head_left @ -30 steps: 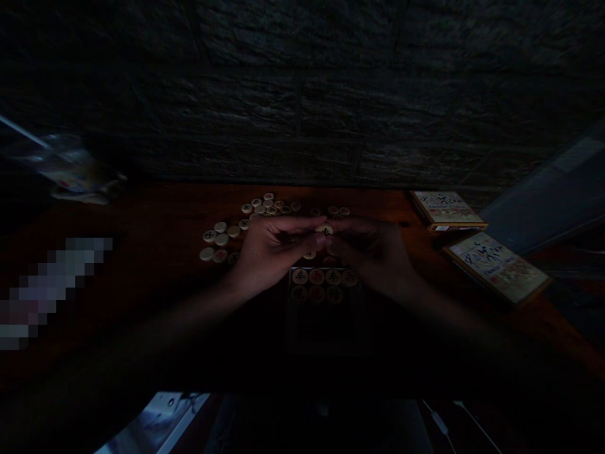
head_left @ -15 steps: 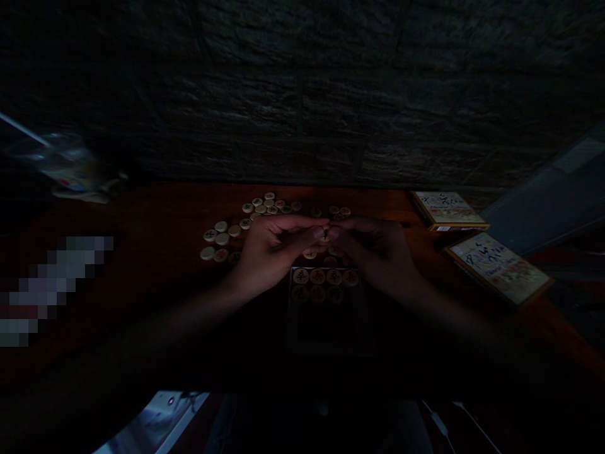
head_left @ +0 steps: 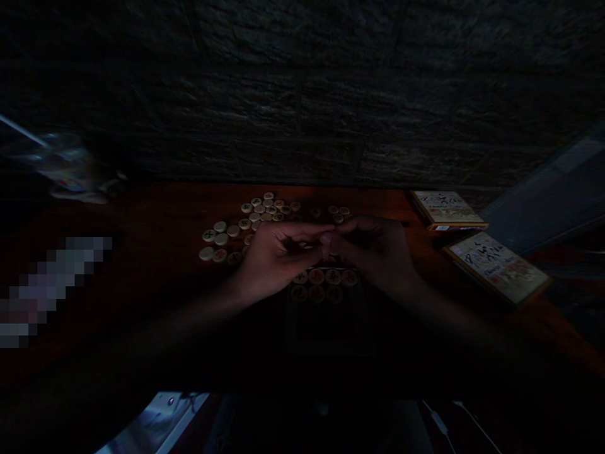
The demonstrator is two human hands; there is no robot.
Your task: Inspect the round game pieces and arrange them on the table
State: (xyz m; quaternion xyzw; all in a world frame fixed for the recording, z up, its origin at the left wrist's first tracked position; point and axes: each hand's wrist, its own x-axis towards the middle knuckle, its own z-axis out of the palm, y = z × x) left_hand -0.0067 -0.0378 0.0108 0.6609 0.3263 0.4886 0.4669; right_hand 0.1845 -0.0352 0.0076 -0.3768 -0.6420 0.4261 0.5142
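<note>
My left hand (head_left: 271, 258) and my right hand (head_left: 382, 252) meet over the near end of a scatter of Chinese chess pieces. Their thumbs and fingertips are pinched together round one piece, which the fingers now cover. Just below them lies a shallow see-through tray (head_left: 289, 334). Flat round pieces fill its far row, such as a red-marked piece (head_left: 316, 277), and a shorter row with a black-marked piece (head_left: 334, 294) sits nearer me. Part of the tray's far edge is behind my left thumb.
Loose Chinese chess pieces (head_left: 233, 231) spread left of and beyond my hands on the wooden table (head_left: 161, 221). Two printed boxes (head_left: 449, 208) lie at the right. A plastic cup with a straw (head_left: 70, 164) stands far left. A dark stone wall (head_left: 302, 107) rises behind.
Both thumbs have shifted together and slightly down, so the piece that showed between them is hidden. My left thumb now overlaps the tray's far left corner. The pieces in the tray stay put.
</note>
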